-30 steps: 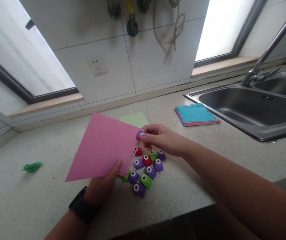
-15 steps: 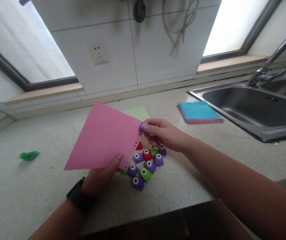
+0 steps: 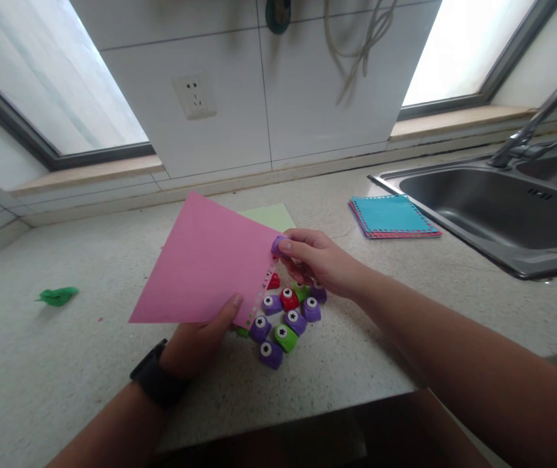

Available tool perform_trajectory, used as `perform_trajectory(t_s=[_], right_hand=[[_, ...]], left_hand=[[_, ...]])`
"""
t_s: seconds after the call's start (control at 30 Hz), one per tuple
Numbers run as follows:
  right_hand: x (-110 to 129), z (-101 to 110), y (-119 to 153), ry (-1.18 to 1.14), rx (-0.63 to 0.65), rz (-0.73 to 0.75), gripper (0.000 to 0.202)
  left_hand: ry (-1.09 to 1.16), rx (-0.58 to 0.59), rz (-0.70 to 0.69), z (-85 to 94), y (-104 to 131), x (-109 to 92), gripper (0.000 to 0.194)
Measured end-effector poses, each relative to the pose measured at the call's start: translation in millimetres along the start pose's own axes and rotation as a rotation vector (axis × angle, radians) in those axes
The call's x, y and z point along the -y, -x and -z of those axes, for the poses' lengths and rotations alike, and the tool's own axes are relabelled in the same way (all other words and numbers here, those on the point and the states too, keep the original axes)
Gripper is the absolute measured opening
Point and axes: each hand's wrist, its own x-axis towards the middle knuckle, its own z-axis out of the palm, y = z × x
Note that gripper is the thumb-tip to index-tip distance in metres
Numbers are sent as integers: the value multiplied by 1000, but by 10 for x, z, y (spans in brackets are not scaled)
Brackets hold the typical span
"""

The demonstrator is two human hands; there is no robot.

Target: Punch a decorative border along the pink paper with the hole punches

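Observation:
My left hand [image 3: 212, 335] grips a pink sheet of paper [image 3: 205, 266] near its lower edge, thumb on top and the other fingers hidden beneath. A row of small punched holes runs along the sheet's right edge. At the upper right corner, my right hand [image 3: 314, 260] pinches a purple craft punch [image 3: 278, 246] set on that edge. Below the sheet, several more punches lie on the counter: purple ones [image 3: 271, 354], green ones [image 3: 285, 338] and red ones [image 3: 288, 298], with white round buttons on top. The sheet partly covers some of them.
A pale green sheet [image 3: 271, 218] lies behind the pink one. To the right, a stack of paper with a blue top sheet [image 3: 392, 214] sits beside the steel sink [image 3: 497, 260]. A crumpled green thing [image 3: 58, 296] rests on the counter [image 3: 88, 370] at left.
The view has shifted slightly. Both hands keep their hold on the pink sheet and the purple craft punch, which stays at the same corner.

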Motion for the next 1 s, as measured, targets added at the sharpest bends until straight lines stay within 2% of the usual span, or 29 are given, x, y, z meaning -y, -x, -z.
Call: perform_trajectory(t_s=[0.3,0.77,1.0], right_hand=[[-64,-20,-13,-8,5,-13,31],[-66,-29,-15,12,-26,-6,32],[-74,-43,-44,-107,-46,13,27]], left_hand=[[16,38,-43,1,7,2,40],[-7,25,-63,-1,0,-5,41],[-35,35,-41,13,11,-11,40]])
